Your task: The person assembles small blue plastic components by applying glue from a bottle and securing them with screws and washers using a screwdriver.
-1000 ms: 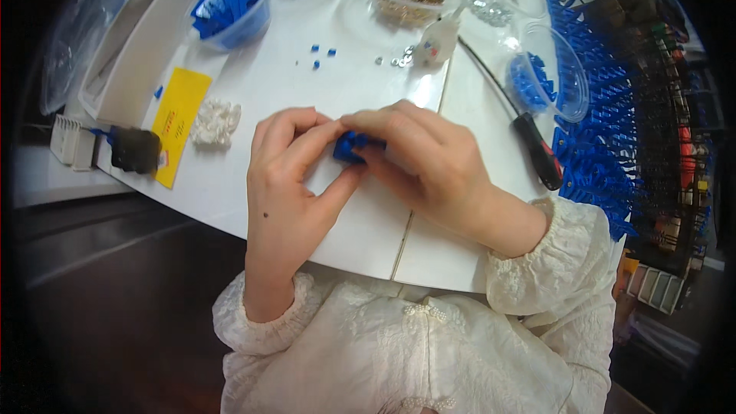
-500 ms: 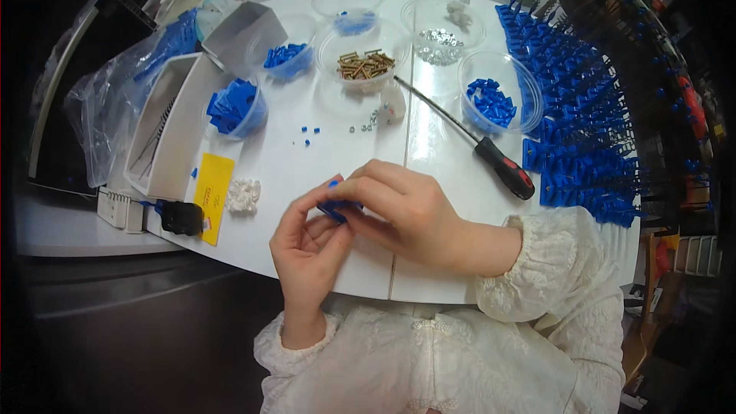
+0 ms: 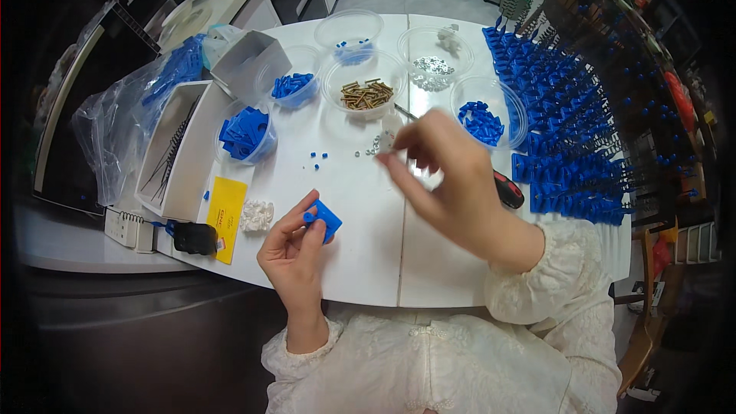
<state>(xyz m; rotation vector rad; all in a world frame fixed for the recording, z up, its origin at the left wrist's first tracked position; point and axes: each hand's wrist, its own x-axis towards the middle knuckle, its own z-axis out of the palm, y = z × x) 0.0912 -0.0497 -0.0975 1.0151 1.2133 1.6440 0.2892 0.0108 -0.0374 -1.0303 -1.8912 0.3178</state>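
— Round white table, dark floor all around. Lots of little bowls up top. See them?

— Yes. Clear bowl with brown screws in the middle. Another bowl with shiny silver bits just beside it. Three more with blue bits, one near the white tray.

— And on the right?

— Rows and rows of blue pieces, set close together, right up to the table edge.

— Left hand?

— Low over the near side of the table. Pinching a small blue block between thumb and fingers. Block tilted, up off the table.

— Right hand?

— Higher, reaching out toward the middle. Thumb and first finger pressed together at the tips, other fingers curled loose. Maybe something tiny in the pinch, too small to tell. Little silver bits on the table just past the fingertips.

— Anything under that hand?

— Screwdriver with a black and red handle, partly hidden by the hand.

— And by the left side?

— Yellow card, small white lump next to it, black plug at the edge. Plastic bag past the tray.
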